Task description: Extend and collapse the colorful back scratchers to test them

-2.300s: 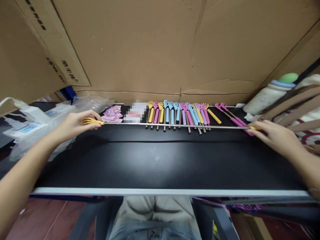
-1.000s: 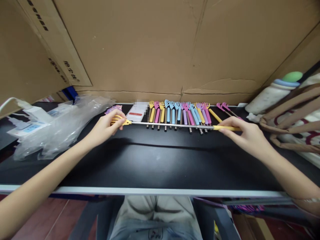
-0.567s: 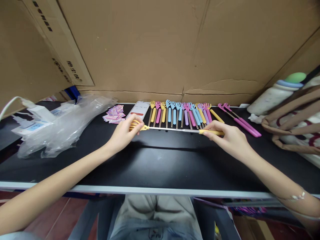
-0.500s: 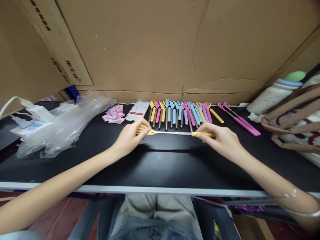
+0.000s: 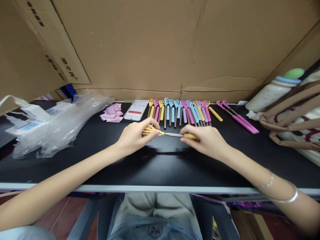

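Observation:
Between my hands a yellow telescopic back scratcher is held level above the black table. My left hand pinches its yellow claw head at the left end. My right hand grips the yellow handle at the other end, and part of that handle is hidden by the fingers. A short metal rod shows between the two hands. Just behind them lies a row of back scratchers in yellow, pink, blue and purple, several with bare metal tubes.
At the row's left are a phone and a pile of pink cards. Clear plastic bags lie beside a power strip. Two long pink back scratchers, a white bottle and a bag are on the right.
The back scratcher's metal rod has become shorter. My right hand has moved left, and my left hand slightly right, bringing them closer together.

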### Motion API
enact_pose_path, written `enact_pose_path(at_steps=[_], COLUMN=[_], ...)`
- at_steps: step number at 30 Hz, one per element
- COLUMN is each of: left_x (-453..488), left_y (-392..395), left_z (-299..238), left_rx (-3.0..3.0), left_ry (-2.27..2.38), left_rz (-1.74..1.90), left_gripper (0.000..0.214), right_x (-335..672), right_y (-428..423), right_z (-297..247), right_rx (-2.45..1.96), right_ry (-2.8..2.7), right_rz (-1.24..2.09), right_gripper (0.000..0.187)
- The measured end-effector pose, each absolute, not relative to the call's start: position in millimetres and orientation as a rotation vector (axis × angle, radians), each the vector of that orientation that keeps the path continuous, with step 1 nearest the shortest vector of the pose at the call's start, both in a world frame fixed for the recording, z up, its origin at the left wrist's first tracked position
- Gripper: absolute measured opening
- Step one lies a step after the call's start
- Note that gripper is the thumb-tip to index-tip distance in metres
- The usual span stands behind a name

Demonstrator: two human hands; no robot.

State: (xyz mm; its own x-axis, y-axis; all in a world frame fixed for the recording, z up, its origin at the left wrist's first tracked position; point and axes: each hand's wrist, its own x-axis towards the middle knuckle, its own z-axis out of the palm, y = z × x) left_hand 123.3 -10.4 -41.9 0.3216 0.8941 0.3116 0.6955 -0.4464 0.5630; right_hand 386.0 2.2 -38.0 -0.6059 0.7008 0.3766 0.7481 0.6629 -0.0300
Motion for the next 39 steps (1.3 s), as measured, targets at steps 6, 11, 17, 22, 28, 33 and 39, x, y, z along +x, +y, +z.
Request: enact_pose_path(at_steps=[6,11,17,22,28,33,39], left_x=[121,135,106,37,17,-6,-34], left_y=[-9,-10,-6,-3,-6,-6,-14], left_z=[-32,-37,-37,-36,-30,-26,-34], left_rx=[2.945,3.444,3.629,3.735,3.742,3.585,3.121], left_ry=[1.476,1.304,1.267,1.449,1.547,1.717,1.963], left_rz=[0.858,0.875,0.835,0.594,0.515,0.484,0.668], left_gripper=[0.026,0.021,0.03,0.025,0.032,0.036,0.038], right_x=[379,367,398,475,503,530,582], right_y=[4,1,8,21,22,30,31], right_z=[-42,-42,-38,-34,-33,-38,-43], right_rx=[-1.0,-0.995,-0.945,-1.052,-1.027,-1.041,-1.364], right_ry=[-2.588,-2.568,-2.566,-2.5,-2.483,-2.483,-2.452], right_rz=[-0.634,-0.737,-0.889,-1.103,-1.126,-1.178,-1.066], right_gripper=[0.036,0.035,0.037,0.037,0.037,0.037,0.037])
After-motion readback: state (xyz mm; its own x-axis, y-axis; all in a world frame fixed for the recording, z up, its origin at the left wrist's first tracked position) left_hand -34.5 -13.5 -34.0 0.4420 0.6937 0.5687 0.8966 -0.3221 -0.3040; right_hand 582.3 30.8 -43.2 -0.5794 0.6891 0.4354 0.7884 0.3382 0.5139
